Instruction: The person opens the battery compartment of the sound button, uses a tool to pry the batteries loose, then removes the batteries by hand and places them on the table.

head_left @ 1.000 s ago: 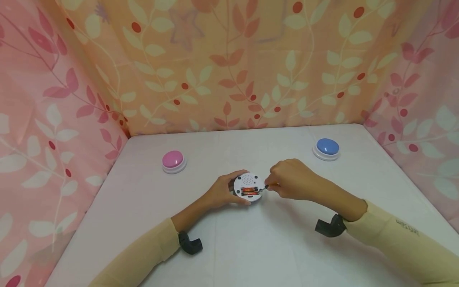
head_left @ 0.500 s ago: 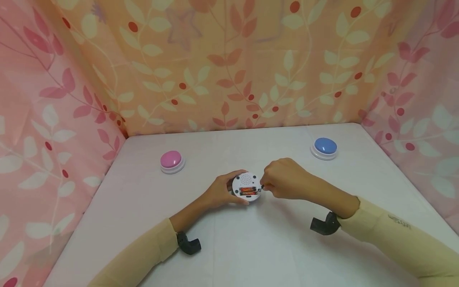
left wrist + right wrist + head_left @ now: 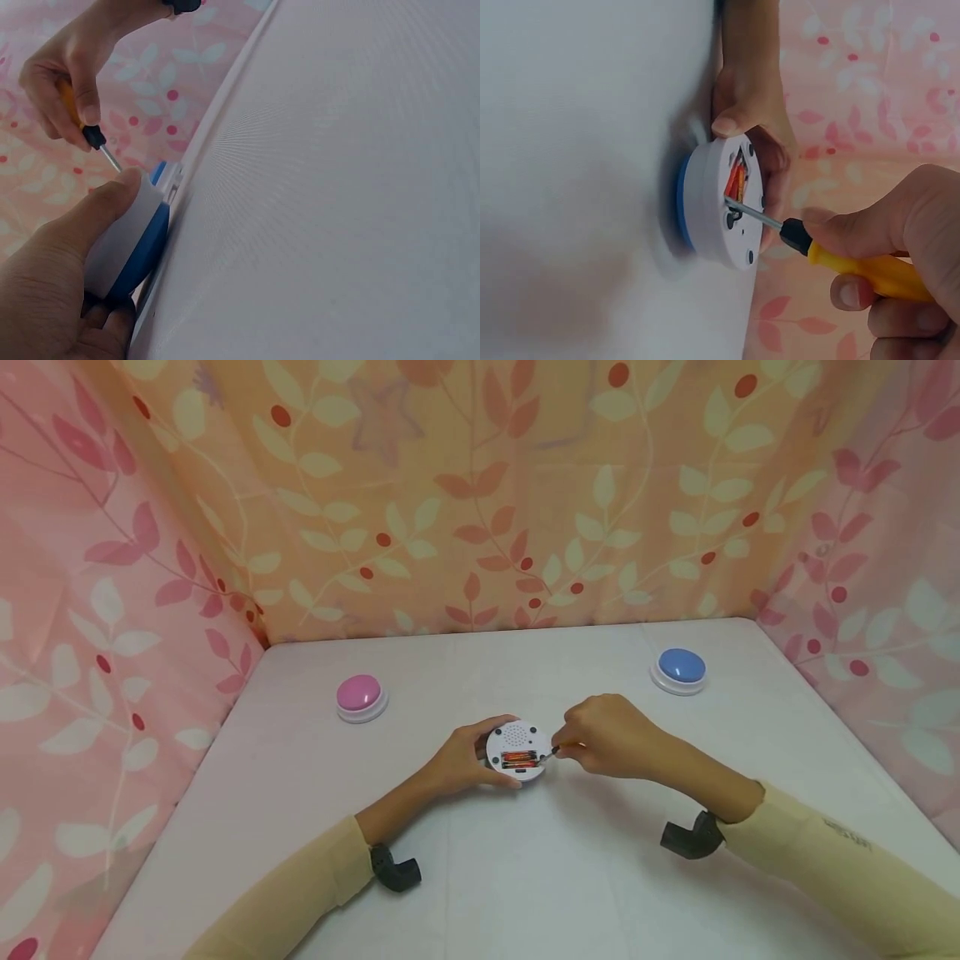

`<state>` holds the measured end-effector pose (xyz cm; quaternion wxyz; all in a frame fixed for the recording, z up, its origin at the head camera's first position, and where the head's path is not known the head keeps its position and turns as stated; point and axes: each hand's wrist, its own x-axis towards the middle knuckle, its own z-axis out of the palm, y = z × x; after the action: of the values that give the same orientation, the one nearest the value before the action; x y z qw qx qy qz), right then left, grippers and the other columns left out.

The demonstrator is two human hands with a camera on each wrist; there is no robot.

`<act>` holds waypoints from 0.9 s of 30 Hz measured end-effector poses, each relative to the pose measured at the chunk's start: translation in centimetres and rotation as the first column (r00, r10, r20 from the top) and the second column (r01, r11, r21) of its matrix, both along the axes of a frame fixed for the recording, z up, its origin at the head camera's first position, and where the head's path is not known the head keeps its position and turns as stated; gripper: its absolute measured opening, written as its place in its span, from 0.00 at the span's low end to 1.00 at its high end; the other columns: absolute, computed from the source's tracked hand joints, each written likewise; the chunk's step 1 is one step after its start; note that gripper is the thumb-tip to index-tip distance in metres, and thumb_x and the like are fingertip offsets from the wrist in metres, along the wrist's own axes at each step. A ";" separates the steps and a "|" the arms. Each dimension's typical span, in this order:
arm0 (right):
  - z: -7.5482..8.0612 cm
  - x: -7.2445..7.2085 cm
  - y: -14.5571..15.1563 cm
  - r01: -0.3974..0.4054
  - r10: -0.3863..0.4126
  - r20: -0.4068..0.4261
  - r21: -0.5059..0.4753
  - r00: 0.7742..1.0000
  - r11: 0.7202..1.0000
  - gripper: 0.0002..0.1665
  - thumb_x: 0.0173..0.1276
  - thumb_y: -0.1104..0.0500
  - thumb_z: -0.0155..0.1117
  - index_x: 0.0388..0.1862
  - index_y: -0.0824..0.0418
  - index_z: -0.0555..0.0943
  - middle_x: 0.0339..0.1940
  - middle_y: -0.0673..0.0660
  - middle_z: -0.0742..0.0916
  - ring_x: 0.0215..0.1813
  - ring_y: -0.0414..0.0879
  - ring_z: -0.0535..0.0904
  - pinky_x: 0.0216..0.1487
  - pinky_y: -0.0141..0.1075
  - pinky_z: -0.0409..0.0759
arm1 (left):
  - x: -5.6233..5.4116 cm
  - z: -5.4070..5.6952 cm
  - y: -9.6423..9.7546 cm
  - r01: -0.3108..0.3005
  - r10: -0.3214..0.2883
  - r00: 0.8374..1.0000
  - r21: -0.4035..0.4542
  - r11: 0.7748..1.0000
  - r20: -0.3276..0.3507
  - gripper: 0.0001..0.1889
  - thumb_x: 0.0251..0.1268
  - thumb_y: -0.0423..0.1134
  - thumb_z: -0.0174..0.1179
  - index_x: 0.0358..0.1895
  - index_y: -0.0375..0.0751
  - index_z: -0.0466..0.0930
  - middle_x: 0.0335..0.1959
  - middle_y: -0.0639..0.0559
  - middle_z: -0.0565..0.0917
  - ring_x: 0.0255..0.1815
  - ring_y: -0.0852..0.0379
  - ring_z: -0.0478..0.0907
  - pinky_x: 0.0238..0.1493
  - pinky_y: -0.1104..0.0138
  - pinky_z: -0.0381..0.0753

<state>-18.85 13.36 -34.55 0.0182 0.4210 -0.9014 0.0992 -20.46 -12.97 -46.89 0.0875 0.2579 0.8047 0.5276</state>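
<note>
My left hand [image 3: 459, 766] grips a round white push-button [image 3: 513, 732] by its side, fingers round the far edge and thumb on the near edge. Its underside faces up, and its blue dome [image 3: 681, 201] points down at the table. Batteries [image 3: 519, 760] with red-orange wrappers lie in the uncovered compartment. My right hand [image 3: 609, 737] holds a yellow-handled screwdriver [image 3: 870, 274] with a black collar. The screwdriver's metal shaft [image 3: 759, 215] reaches the edge of the battery compartment at the right end. Whether the tip presses a battery or the case, I cannot tell.
A pink button [image 3: 359, 693] on a white base stands at the back left of the white-covered table [image 3: 480, 877]. Towards the back right is a matching blue button [image 3: 682, 667]. Leaf-patterned curtains [image 3: 480, 510] enclose the back and both sides.
My right hand moved in towards the push-button half a second ago and has since drawn back slightly right, showing more of the screwdriver's shaft. The left hand holds its grip.
</note>
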 end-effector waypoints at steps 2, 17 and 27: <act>-0.4 -0.1 0.3 0.003 -0.003 -0.002 -0.022 1.000 1.000 0.09 0.59 0.56 0.79 0.40 0.53 0.93 0.30 0.47 0.90 0.33 0.42 0.84 0.36 0.37 0.82 | 0.0 0.0 0.0 0.000 0.000 1.000 0.006 1.000 0.004 0.50 0.43 0.46 0.84 0.74 0.54 0.69 0.70 0.57 0.74 0.66 0.59 0.75 0.66 0.66 0.75; -2.1 -0.1 2.0 0.027 -0.023 0.028 -0.163 0.999 0.986 0.09 0.58 0.59 0.80 0.39 0.53 0.93 0.19 0.38 0.80 0.22 0.33 0.67 0.27 0.31 0.70 | 0.0 0.0 0.1 0.004 -0.004 1.000 0.011 1.000 -0.003 0.51 0.42 0.45 0.85 0.75 0.52 0.68 0.70 0.56 0.75 0.65 0.58 0.75 0.66 0.66 0.75; -2.8 0.0 2.5 0.030 -0.024 0.030 -0.216 0.999 0.976 0.09 0.58 0.59 0.80 0.39 0.53 0.93 0.18 0.36 0.77 0.21 0.33 0.66 0.26 0.31 0.68 | 0.0 0.0 0.0 -0.011 0.011 1.000 -0.016 1.000 -0.011 0.52 0.42 0.49 0.84 0.76 0.51 0.68 0.71 0.56 0.74 0.67 0.58 0.74 0.66 0.66 0.74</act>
<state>-18.88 15.82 -37.31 0.0527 0.4029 -0.8911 0.2021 -20.43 -12.93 -46.91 0.0824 0.2555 0.8108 0.5201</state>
